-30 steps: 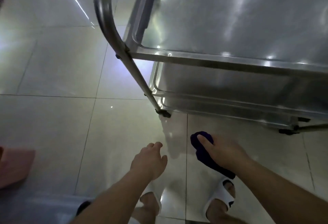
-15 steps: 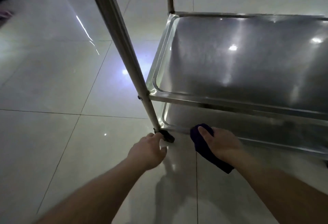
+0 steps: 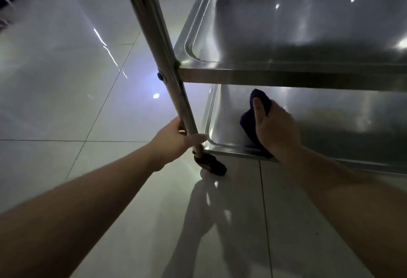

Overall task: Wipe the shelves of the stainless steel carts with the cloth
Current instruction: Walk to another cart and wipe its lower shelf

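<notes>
The left hand [image 3: 176, 139] curls tight around the cart leg [image 3: 174, 93], probably to keep the cart from rolling, while the right hand [image 3: 275, 130], at its 3 o'clock, grips the purple cloth [image 3: 248, 121] on the bottom shelf [image 3: 330, 123], ready to wipe.

Dim room, glossy pale tiled floor [image 3: 66, 106] with thin grout lines, streaked light reflections.

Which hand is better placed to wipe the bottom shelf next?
The right hand: it holds the cloth over the bottom shelf. The left hand grips the cart leg.
</notes>
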The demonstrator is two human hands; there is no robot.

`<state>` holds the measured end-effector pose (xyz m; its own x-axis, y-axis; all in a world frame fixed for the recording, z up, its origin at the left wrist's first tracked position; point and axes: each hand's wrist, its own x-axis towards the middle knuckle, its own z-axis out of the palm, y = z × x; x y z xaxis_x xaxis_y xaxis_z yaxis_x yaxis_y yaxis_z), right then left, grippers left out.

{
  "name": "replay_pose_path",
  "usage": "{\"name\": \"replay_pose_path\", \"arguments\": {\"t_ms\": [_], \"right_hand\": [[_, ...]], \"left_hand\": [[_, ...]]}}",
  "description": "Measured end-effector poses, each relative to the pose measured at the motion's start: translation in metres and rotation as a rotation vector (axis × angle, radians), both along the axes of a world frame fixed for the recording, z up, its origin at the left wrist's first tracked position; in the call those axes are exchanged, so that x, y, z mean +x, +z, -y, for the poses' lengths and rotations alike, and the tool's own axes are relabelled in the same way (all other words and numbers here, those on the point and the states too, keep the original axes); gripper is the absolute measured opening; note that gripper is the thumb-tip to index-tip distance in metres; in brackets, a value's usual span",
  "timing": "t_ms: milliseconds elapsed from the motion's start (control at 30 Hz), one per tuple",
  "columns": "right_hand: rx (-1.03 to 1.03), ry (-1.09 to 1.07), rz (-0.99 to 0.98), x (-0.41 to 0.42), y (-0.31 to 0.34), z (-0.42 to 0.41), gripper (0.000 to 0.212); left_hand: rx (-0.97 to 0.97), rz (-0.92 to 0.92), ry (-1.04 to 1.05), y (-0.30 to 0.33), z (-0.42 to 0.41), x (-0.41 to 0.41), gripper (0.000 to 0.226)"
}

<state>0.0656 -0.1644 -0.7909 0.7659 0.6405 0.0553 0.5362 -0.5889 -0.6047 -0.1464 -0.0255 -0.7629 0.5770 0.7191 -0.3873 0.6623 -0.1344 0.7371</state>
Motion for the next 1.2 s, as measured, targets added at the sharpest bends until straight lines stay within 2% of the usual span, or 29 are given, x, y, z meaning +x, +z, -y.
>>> {"name": "replay_pose_path", "arguments": {"t_ms": [100,167,267,400,567,733,900,1033,1200], "right_hand": [[0.054,0.045,0.061,-0.017,-0.023,-0.021,0.060],[0.054,0.132,0.081,-0.031,-0.042,-0.035,0.065],[-0.070,0.288,0.097,-0.055,-0.070,-0.051,0.059],[-0.302,0.439,-0.026,-0.070,-0.090,-0.068,0.064],[-0.354,0.510,0.015,-0.054,-0.100,-0.096,0.064],[-0.362,0.454,0.156,-0.030,-0.111,-0.121,0.060],[-0.422,0.394,0.148,0.026,-0.108,-0.118,0.063],[-0.471,0.210,0.156,0.107,-0.106,-0.075,0.065],[-0.539,-0.158,0.109,0.212,-0.102,0.035,0.067]], "left_hand": [[-0.013,0.195,0.099,-0.007,0.000,0.011,0.043],[0.003,0.324,0.136,-0.010,0.000,0.019,0.026],[0.000,0.462,0.187,-0.012,0.000,0.031,0.019],[0.039,0.458,0.278,-0.019,0.001,0.041,0.030],[0.080,0.467,0.365,-0.030,-0.001,0.049,0.026],[0.196,0.501,0.346,-0.037,-0.003,0.051,0.029],[0.218,0.541,0.365,-0.039,-0.003,0.054,0.030],[0.201,0.589,0.377,-0.040,-0.003,0.056,0.034],[0.201,0.626,0.371,-0.041,-0.001,0.057,0.037]]}}
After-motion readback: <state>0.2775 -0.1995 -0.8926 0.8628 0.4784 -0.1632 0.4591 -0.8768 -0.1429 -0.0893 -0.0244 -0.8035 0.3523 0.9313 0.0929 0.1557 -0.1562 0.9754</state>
